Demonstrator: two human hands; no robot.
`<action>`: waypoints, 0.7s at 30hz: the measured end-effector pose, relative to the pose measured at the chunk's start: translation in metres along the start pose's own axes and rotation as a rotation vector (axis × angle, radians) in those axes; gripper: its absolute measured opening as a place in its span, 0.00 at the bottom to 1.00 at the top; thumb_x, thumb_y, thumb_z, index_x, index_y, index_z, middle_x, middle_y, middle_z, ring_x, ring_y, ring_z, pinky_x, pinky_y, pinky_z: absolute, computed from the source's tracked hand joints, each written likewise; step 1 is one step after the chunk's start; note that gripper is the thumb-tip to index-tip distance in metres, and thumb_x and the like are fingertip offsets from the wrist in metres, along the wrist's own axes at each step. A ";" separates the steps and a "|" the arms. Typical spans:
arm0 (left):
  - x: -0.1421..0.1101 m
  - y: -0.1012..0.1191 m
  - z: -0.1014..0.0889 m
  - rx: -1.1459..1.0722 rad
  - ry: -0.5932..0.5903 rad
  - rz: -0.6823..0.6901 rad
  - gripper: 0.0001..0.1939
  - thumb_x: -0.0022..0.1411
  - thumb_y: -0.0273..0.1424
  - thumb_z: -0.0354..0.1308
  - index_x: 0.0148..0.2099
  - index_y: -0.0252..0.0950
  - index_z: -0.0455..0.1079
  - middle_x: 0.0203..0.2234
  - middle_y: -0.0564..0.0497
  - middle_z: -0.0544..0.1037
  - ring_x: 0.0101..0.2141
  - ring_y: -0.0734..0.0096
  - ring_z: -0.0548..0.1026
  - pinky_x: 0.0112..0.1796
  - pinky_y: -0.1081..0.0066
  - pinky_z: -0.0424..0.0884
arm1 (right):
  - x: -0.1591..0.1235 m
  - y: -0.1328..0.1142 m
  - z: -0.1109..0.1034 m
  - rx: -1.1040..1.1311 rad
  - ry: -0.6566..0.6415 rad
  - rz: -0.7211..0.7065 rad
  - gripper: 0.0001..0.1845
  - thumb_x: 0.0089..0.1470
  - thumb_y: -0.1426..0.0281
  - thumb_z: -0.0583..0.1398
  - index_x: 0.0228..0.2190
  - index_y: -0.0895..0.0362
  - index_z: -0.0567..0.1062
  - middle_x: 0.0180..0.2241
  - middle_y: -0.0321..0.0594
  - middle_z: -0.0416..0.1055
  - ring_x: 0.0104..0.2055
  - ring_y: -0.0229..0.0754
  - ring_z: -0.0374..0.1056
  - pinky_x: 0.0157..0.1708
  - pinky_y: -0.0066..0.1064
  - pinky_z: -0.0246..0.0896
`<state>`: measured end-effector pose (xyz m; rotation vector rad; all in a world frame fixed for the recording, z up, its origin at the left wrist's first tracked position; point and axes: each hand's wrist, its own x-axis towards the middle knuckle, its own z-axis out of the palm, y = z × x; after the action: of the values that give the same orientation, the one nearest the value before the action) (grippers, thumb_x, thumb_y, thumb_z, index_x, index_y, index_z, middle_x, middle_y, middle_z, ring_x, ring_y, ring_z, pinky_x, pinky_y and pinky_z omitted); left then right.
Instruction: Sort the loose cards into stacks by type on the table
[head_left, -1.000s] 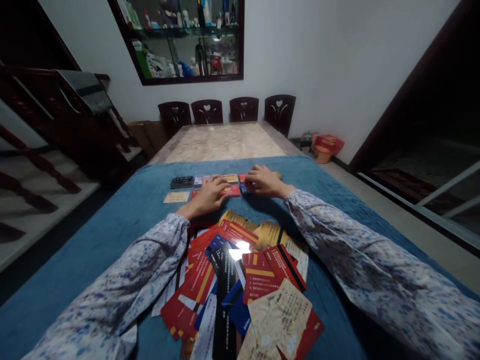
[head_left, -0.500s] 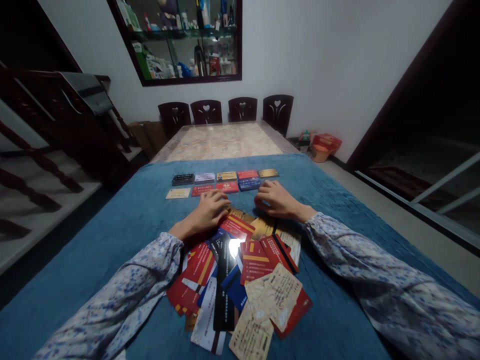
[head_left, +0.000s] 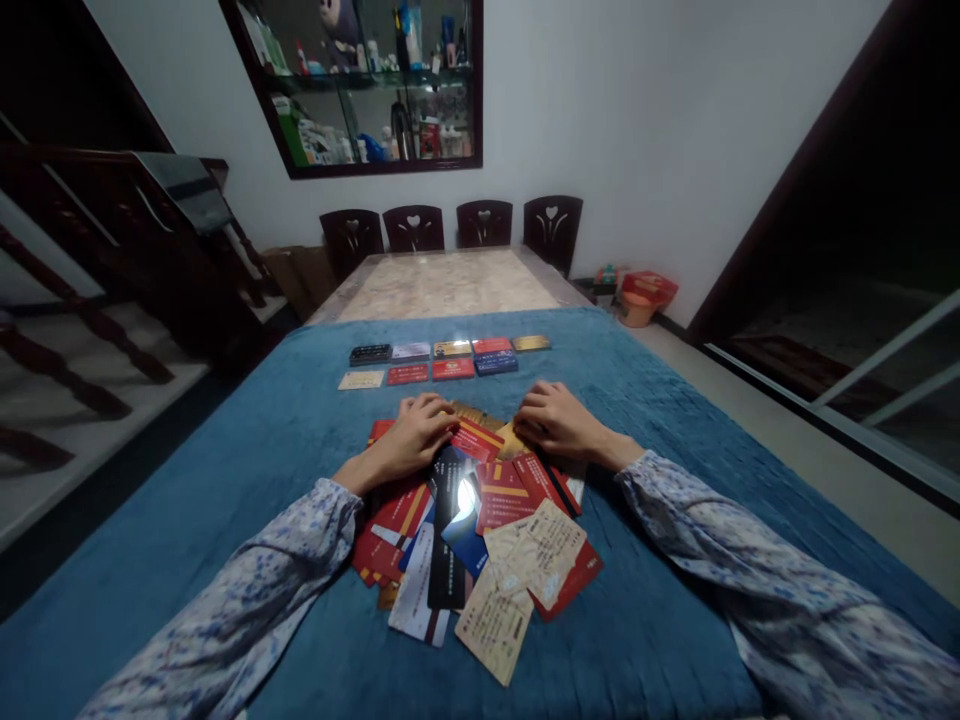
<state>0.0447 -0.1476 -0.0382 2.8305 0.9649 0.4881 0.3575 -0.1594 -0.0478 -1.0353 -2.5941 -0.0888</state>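
A loose heap of cards lies on the blue cloth [head_left: 262, 450], with my hands at its far corners. My left hand [head_left: 420, 432] rests palm down on the heap's left side, fingers loosely bent and apart, beside a red card [head_left: 474, 440]. My right hand [head_left: 561, 420] is curled, its fingertips closed at a gold card [head_left: 511, 442]; the thumb is hidden. Nearer to me are a black card [head_left: 448, 575], a white card [head_left: 417, 600], a blue card [head_left: 466, 540], and worn cream cards [head_left: 496, 625]. Beyond my hands, neat card stacks [head_left: 453, 369] stand in two rows.
Past the cloth, the table's bare patterned top [head_left: 450, 285] runs to several dark chairs [head_left: 486, 224] at the wall. A stair railing [head_left: 82, 300] is on the left. An orange bucket [head_left: 637, 310] stands on the floor at right.
My right hand has come down onto the heap and covers more of the gold card. My left hand stays at the heap's left side. The view has shifted slightly.
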 end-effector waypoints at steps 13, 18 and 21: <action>-0.011 0.010 0.009 0.002 0.022 0.033 0.13 0.76 0.33 0.51 0.53 0.38 0.75 0.53 0.42 0.78 0.57 0.53 0.67 0.55 0.49 0.59 | -0.011 -0.005 0.000 -0.019 0.049 -0.018 0.13 0.68 0.64 0.58 0.37 0.55 0.81 0.38 0.45 0.78 0.45 0.48 0.62 0.42 0.40 0.46; -0.014 0.015 0.007 0.003 0.021 0.042 0.14 0.76 0.33 0.50 0.54 0.38 0.75 0.53 0.42 0.78 0.57 0.54 0.67 0.55 0.51 0.60 | -0.012 -0.008 0.000 -0.030 0.073 -0.022 0.13 0.68 0.63 0.58 0.37 0.55 0.81 0.38 0.45 0.79 0.44 0.48 0.62 0.42 0.40 0.46; -0.016 0.018 0.007 0.012 0.028 0.048 0.15 0.76 0.33 0.49 0.54 0.39 0.76 0.52 0.42 0.78 0.56 0.55 0.68 0.54 0.52 0.61 | -0.013 -0.010 0.000 -0.036 0.072 -0.026 0.14 0.68 0.62 0.58 0.37 0.55 0.81 0.38 0.46 0.79 0.44 0.48 0.62 0.42 0.40 0.47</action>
<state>0.0456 -0.1713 -0.0453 2.8708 0.9093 0.5301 0.3592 -0.1756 -0.0512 -0.9919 -2.5504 -0.1767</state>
